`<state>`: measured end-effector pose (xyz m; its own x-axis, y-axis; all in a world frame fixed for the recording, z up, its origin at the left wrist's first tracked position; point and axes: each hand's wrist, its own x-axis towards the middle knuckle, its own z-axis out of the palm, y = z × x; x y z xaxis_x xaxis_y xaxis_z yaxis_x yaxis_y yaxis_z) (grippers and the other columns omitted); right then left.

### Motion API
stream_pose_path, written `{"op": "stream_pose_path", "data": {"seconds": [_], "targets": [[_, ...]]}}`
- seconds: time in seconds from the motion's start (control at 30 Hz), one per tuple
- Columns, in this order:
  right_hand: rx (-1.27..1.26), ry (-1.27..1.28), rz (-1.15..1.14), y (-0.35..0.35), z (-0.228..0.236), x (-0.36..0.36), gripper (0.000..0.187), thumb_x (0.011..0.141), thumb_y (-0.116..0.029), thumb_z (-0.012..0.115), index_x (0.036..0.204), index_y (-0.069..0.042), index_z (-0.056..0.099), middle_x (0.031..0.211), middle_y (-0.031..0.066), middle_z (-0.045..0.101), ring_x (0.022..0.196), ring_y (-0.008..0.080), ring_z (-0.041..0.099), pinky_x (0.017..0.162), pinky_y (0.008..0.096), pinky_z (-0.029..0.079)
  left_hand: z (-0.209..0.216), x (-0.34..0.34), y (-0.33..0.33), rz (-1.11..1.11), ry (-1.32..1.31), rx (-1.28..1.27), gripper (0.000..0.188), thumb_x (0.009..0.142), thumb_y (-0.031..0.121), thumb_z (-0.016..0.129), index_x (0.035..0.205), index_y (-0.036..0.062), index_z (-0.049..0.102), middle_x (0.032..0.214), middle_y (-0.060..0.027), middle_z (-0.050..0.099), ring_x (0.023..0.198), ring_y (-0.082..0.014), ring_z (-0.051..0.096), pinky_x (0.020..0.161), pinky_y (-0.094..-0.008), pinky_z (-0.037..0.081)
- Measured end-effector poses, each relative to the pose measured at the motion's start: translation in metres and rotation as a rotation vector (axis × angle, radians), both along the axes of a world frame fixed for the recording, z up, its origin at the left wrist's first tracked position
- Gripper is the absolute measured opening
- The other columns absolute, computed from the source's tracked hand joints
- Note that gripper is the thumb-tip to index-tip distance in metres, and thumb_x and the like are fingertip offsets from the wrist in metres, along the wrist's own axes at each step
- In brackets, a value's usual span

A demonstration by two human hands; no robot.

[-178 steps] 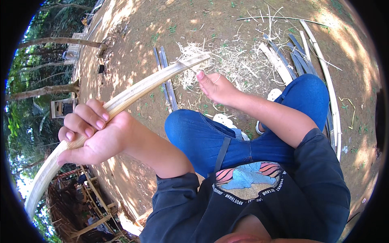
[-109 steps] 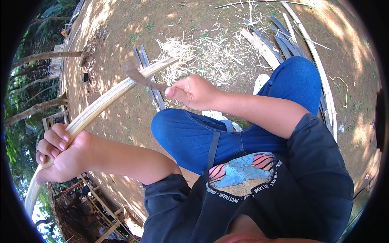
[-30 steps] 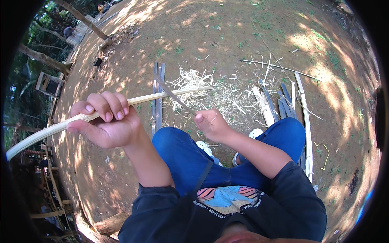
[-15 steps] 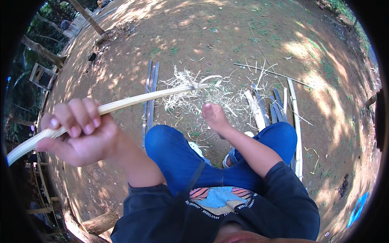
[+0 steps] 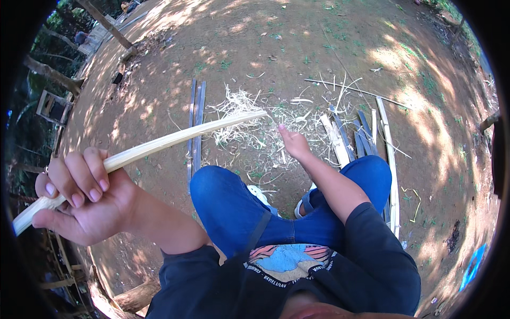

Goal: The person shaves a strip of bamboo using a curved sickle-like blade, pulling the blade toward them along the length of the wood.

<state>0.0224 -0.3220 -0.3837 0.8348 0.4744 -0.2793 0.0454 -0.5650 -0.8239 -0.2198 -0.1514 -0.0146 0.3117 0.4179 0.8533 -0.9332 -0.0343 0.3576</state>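
My left hand (image 5: 87, 194) is wrapped round a long pale bamboo strip (image 5: 175, 137). The strip slants up from the lower left, its far tip reaching over the pile of shavings. Close to that tip is my right hand (image 5: 295, 144), apart from the strip. Its thumb points up and its other fingers are curled; what they hold, if anything, I cannot make out. Beneath and beyond the tip, thin curly shavings (image 5: 236, 106) lie heaped on the soil. A short pale sliver (image 5: 302, 100) shows just beyond the tip.
Two dark flat strips (image 5: 200, 114) lie left of my knees. On the right are several dark and pale strips (image 5: 336, 139), a long pale slat (image 5: 386, 143) and a thin stick (image 5: 358, 94). Logs (image 5: 137, 295) lie at lower left, and a tree trunk (image 5: 106, 24) rises at upper left.
My left hand has moved slightly down and left with the bamboo strip. My right hand has shifted a little right. The curl at the strip's tip is no longer on it.
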Motion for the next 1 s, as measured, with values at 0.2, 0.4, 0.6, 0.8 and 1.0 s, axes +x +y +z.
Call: {"op": "stream_pose_path", "data": {"seconds": [0.2,0.4,0.6,0.8,1.0], "targets": [[0.415,0.299,-0.312,0.008,0.012,0.001,0.072,0.095,-0.07,0.025,0.057,-0.011,0.041,0.046,-0.0003,0.039,0.036,0.0102,0.039,0.038,0.0266,0.036,-0.01,-0.003,0.021,0.014,0.074,0.05,0.053,0.093,0.062,0.05,0.079,0.0117,0.046,0.06,0.0017,0.038,0.051,-0.0109,0.04,0.047,-0.0248,0.034],[0.664,0.249,0.174,0.012,0.103,-0.06,0.07,0.097,-0.068,0.023,0.061,-0.01,0.041,0.049,-0.0012,0.039,0.042,0.0091,0.042,0.04,0.0253,0.036,-0.064,0.039,0.012,0.15,0.167,-0.192,0.067,0.086,0.081,0.033,0.07,0.0155,0.037,0.049,0.0019,0.031,0.051,-0.0143,0.038,0.05,-0.0276,0.037],[0.837,-0.023,0.5,0.009,0.154,-0.113,0.072,0.096,-0.067,0.033,0.062,-0.004,0.044,0.051,0.0011,0.038,0.05,0.01,0.04,0.047,0.0297,0.033,-0.097,0.072,-0.014,0.353,0.137,-0.209,0.067,0.089,0.079,0.022,0.067,0.017,0.034,0.045,0.0022,0.026,0.054,-0.0141,0.035,0.061,-0.0274,0.038],[0.875,-0.032,0.483,0.004,0.164,-0.123,0.073,0.095,-0.066,0.041,0.062,-0.001,0.046,0.05,0.0069,0.037,0.05,0.0144,0.037,0.047,0.034,0.033,-0.098,0.085,-0.035,0.523,0.115,-0.198,0.065,0.093,0.075,0.021,0.067,0.0162,0.034,0.045,0.0023,0.024,0.057,-0.0131,0.034,0.068,-0.0274,0.038],[0.903,-0.037,0.474,-0.004,0.178,-0.125,0.074,0.094,-0.068,0.041,0.061,-0.002,0.048,0.049,0.0068,0.039,0.048,0.0149,0.038,0.046,0.0341,0.033,-0.107,0.098,-0.053,0.766,0.104,-0.203,0.06,0.096,0.068,0.023,0.07,0.0147,0.035,0.058,0.0001,0.038,0.075,-0.0157,0.048,0.088,-0.0317,0.043]]}}
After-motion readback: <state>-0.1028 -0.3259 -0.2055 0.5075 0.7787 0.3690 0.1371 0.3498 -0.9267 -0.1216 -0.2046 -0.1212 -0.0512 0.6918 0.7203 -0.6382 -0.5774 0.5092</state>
